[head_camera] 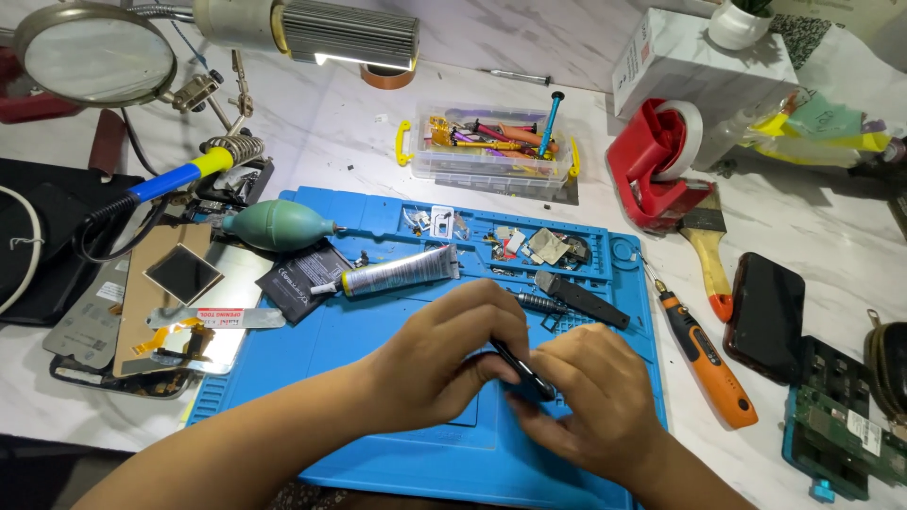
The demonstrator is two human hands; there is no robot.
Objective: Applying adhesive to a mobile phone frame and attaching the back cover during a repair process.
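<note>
Both my hands meet over the blue work mat (378, 321) near its front middle. My left hand (444, 359) and my right hand (590, 401) together grip a small dark flat object (522, 371), likely a phone, held on edge between the fingers; most of it is hidden by them. A grey glue tube (392, 275) lies on the mat just beyond my left hand. A black-handled tool (581, 298) and a knurled metal driver (540, 302) lie just beyond my right hand.
An orange electric screwdriver (709, 359), a paintbrush (709, 247), a dark phone (767, 314) and a green circuit board (836, 416) lie right of the mat. A clear box of tools (487, 151) and a red tape dispenser (657, 165) stand behind. Left are a teal air blower (279, 225), a soldering iron (179, 175) and opened phone parts (179, 302).
</note>
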